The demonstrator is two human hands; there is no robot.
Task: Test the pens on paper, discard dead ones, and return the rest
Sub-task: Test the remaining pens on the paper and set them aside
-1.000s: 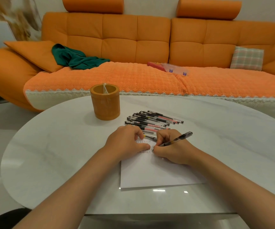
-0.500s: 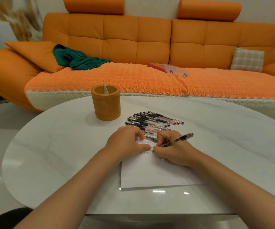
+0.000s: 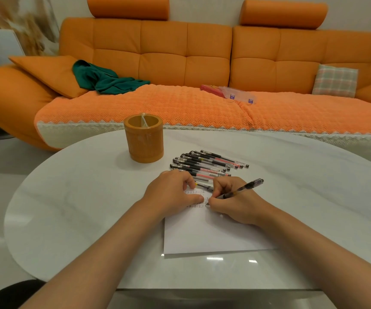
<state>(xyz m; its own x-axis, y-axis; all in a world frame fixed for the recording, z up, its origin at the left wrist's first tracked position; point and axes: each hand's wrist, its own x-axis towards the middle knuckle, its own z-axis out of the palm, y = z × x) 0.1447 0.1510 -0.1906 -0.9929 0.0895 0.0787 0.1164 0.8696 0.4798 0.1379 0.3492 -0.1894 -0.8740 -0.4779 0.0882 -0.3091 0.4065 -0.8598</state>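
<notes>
On the left of the counter (image 3: 79,208) stands the orange pen holder (image 3: 144,139). Only one thin clear stick shows inside it, so the return of the pens seems not yet begun. To its right, the left hand (image 3: 171,192) rests on the top of the paper (image 3: 211,233) and keeps it flat. Its grip is curled in and the thumb lies on the sheet; nothing shows inside it. Several short lines of test marks are on the paper near the thumb, so some pens are probably tested already. Behind the hands, a row of pens (image 3: 207,163) lies on the counter, about a dozen, and nothing shows which ones are tested. On the right, the right hand (image 3: 236,204) has its grip pinched on one pen (image 3: 242,188), whose tip touches the paper. This looks like the testing step, in the middle of the task. Sorting and discarding are left, and no place for dead pens is visible.
</notes>
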